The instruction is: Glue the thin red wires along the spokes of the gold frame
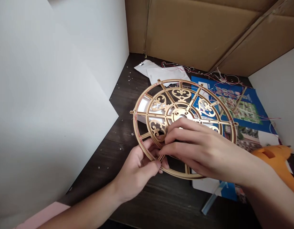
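A round gold openwork frame [182,95] with scroll ornaments and spokes lies tilted over a dark wooden table [161,203]. My left hand [137,168] grips its near rim from below, thumb on top and fingers curled under. My right hand [197,148] lies over the frame's lower middle, its fingertips pinched together at a spoke close to the left thumb. What the fingertips pinch is too small to make out. A thin red thread runs along the frame's left rim.
A blue printed sheet [242,108] lies under the frame at the right, strewn with thin wires [223,76]. An orange glue gun [278,162] rests at the right edge. White plastic bags [161,73] lie behind. White boards [53,105] and cardboard [197,31] wall in the table.
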The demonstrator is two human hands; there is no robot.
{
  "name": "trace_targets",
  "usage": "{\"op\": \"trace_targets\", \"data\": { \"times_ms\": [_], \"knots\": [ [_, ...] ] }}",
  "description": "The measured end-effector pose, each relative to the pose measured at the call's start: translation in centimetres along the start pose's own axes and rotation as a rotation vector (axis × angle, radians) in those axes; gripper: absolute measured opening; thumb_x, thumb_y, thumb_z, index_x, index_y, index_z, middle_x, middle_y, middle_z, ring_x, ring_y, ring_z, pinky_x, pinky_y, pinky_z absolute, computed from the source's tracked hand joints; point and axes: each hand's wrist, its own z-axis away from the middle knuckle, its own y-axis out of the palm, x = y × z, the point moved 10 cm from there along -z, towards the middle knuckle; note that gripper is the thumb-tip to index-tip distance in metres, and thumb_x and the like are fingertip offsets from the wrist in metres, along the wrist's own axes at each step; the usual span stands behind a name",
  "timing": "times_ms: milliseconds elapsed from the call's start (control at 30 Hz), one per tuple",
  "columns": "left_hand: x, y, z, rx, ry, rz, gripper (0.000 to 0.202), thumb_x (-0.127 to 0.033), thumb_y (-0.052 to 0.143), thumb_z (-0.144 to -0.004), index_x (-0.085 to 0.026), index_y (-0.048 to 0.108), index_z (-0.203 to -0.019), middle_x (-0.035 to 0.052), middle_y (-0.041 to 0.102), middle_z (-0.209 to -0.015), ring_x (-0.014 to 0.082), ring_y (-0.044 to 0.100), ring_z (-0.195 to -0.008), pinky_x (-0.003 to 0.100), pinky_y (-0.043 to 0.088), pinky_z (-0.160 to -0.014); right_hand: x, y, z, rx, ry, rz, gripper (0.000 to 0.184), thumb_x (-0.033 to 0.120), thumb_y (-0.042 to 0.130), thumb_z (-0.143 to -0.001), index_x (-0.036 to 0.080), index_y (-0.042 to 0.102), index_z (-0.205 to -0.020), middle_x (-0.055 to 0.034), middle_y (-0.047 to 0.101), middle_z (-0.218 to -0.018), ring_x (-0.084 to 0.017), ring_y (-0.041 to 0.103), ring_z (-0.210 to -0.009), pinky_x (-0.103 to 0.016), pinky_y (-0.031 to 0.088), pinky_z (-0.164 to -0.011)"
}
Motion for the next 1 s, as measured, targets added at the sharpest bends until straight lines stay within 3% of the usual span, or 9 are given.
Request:
{"op": "trace_targets", "data": {
  "times_ms": [167,300,567,700,1000],
  "knots": [
    [0.26,-0.28,-0.15,-0.021,-0.009,-0.054,0.032,-0.006,0.063,-0.085,-0.017,0.067,-0.115,0.0009,0.066,-0.087,0.0111,0.062,-0.082,0.021,0.048,-0.074,0.04,0.49,0.00,0.024,0.004,0.006,0.028,0.010,0.044,-0.104,0.013,0.071,-0.098,-0.0087,0.066,-0.096,-0.024,0.053,-0.100,-0.040,0.050,-0.088],
    [0.15,-0.22,-0.13,-0.005,0.007,-0.042,0.038,-0.003,0.059,-0.085,-0.017,0.065,-0.120,0.0024,0.068,-0.095,0.0117,0.064,-0.086,0.023,0.050,-0.079,-0.06,0.86,0.20,0.065,0.016,-0.001,0.025,0.005,0.045,-0.100,0.013,0.068,-0.093,-0.0085,0.066,-0.096,-0.025,0.053,-0.100,-0.042,0.050,-0.088],
    [0.04,-0.11,-0.29,-0.022,-0.017,-0.047,0.032,-0.004,0.056,-0.083,-0.014,0.060,-0.114,0.0005,0.065,-0.086,0.0076,0.057,-0.067,0.021,0.042,-0.062,-0.13,0.85,0.34,0.063,0.011,0.083,0.027,0.004,0.046,-0.099,0.011,0.071,-0.103,-0.0094,0.065,-0.096,-0.027,0.053,-0.099,-0.044,0.049,-0.084],
    [0.30,-0.16,-0.36,-0.019,-0.018,-0.044,0.032,-0.003,0.052,-0.086,-0.014,0.061,-0.114,-0.0014,0.062,-0.079,0.0078,0.055,-0.066,0.023,0.042,-0.065,-0.02,0.82,0.21,0.054,0.001,0.106,0.034,0.007,0.040,-0.104,0.011,0.074,-0.100,-0.0105,0.064,-0.095,-0.026,0.053,-0.098,-0.042,0.048,-0.081],
    [0.31,-0.38,-0.22,-0.033,-0.016,-0.049,0.031,-0.002,0.053,-0.085,-0.015,0.062,-0.110,-0.0021,0.062,-0.082,0.0069,0.057,-0.068,0.023,0.044,-0.067,0.43,0.62,0.35,0.040,-0.016,0.212,0.037,0.011,0.038,-0.107,0.010,0.074,-0.099,-0.0126,0.063,-0.095,-0.027,0.054,-0.098,-0.042,0.047,-0.078]
  ]
}}
